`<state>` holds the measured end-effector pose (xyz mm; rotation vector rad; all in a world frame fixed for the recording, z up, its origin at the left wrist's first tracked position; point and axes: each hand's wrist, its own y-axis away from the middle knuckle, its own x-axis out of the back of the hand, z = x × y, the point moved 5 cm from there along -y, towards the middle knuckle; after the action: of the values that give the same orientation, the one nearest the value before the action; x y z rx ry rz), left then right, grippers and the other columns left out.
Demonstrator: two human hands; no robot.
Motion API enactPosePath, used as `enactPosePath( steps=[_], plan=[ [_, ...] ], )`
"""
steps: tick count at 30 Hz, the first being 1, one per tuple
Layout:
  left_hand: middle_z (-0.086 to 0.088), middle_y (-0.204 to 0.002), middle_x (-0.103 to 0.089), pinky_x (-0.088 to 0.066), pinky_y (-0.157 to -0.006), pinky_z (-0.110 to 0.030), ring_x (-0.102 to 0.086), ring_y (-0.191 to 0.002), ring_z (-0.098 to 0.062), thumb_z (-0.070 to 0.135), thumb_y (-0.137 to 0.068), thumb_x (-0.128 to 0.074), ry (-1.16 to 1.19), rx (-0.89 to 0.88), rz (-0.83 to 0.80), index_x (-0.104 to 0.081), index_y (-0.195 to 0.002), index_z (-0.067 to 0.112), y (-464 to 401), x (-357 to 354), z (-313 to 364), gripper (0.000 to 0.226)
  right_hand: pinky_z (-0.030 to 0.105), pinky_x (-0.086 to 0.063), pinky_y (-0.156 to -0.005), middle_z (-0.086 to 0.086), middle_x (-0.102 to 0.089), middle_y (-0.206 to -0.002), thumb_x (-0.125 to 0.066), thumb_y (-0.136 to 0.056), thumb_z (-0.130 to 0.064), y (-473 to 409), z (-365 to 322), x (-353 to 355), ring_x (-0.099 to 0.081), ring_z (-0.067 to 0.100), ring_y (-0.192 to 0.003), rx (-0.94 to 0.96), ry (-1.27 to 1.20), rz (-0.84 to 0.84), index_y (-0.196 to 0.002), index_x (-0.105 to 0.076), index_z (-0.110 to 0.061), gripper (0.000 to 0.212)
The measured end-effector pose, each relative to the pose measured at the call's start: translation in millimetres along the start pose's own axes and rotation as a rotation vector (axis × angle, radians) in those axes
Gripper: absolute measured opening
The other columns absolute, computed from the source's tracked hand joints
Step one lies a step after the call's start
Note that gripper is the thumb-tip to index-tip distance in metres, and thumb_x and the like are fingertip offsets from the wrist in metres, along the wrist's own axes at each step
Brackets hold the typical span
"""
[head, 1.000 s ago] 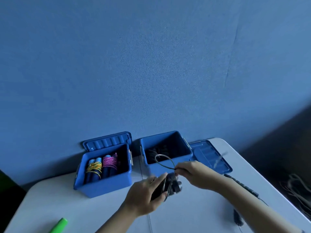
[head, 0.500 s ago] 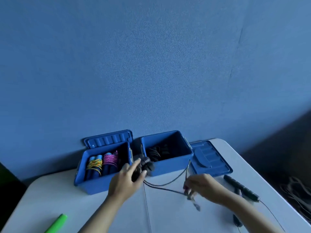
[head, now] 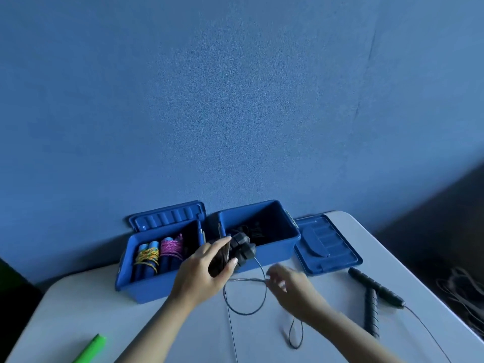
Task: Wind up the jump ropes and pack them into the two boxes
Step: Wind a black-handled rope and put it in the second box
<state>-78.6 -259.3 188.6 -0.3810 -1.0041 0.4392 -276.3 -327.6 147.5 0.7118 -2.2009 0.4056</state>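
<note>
Left hand: the left hand (head: 207, 273) grips the pair of black ribbed jump-rope handles (head: 242, 248), fingers and thumb curled round them. It has swung left and up from the table centre a second ago and now holds them at the near wall of the right-hand open blue plastic box (head: 277, 251).
Right hand: the right hand (head: 290, 286) is blurred; its fingertips seem to pinch the thin dark cord (head: 245, 280) just right of the handles. It has dropped from beside the handles to pull the cord out sideways.
Cord: a second ago only a small loop stood above the hands; now a large slack loop hangs below them onto the white table (head: 78, 310), with a smaller tail loop nearer the person.
Meaning: judging by the slack, another turn around the handles is being set up; winding is unfinished.
Boxes: the left-hand open blue plastic box (head: 146, 286) holds wound ropes with yellow and pink cord (head: 159, 254); the right one holds dark coils.
Waiting: a second black-handled rope (head: 374, 297) lies unwound at the right.
</note>
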Motion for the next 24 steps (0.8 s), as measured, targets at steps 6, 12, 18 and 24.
enactPosePath(
  steps=[6,12,18,24],
  plan=[
    [0.014,-0.116,-0.065,-0.052,-0.089,-0.031,-0.061,-0.107,-0.001,0.053,-0.086,-0.057,0.194,-0.089,-0.015,-0.056,-0.127,0.035,-4.0,4.4,27.2,0.045,0.009,-0.012,-0.109,-0.022,-0.015,-0.149,-0.067,-0.084,-0.032,-30.3,-11.2,-3.0,-0.012,-0.007,-0.137,0.139,-0.168,0.106,-0.145,-0.022,-0.023,0.077],
    [0.011,-0.118,-0.066,-0.050,-0.094,-0.032,-0.061,-0.110,-0.004,0.040,-0.087,-0.061,0.338,-0.097,-0.002,-0.061,-0.124,0.020,-10.9,6.7,41.4,0.042,0.013,-0.042,-0.073,-0.011,-0.058,-0.080,-0.057,-0.087,-0.014,-38.8,-31.5,-13.5,-0.057,-0.010,-0.071,0.098,-0.473,0.021,-0.086,-0.051,-0.028,0.015],
    [0.010,-0.089,-0.071,-0.053,-0.073,-0.024,-0.067,-0.081,-0.003,0.046,-0.085,-0.058,0.359,0.123,0.311,-0.065,-0.113,0.022,-24.7,32.9,10.4,0.038,0.020,-0.028,-0.039,-0.007,-0.043,-0.050,-0.037,-0.101,-0.025,-11.8,-30.9,-54.9,-0.034,0.009,-0.036,-0.144,-0.725,-0.163,-0.082,-0.053,-0.014,0.027],
    [0.010,-0.077,-0.071,-0.055,-0.066,-0.030,-0.067,-0.069,-0.010,0.053,-0.081,-0.057,0.411,0.189,0.223,-0.067,-0.112,0.027,-22.4,25.1,1.1,0.041,0.031,-0.045,-0.065,0.000,-0.060,-0.082,-0.047,-0.096,-0.036,-8.8,-37.3,-59.0,-0.058,0.018,-0.067,-0.149,-0.424,-0.107,-0.100,-0.052,-0.019,0.019]
  ],
)
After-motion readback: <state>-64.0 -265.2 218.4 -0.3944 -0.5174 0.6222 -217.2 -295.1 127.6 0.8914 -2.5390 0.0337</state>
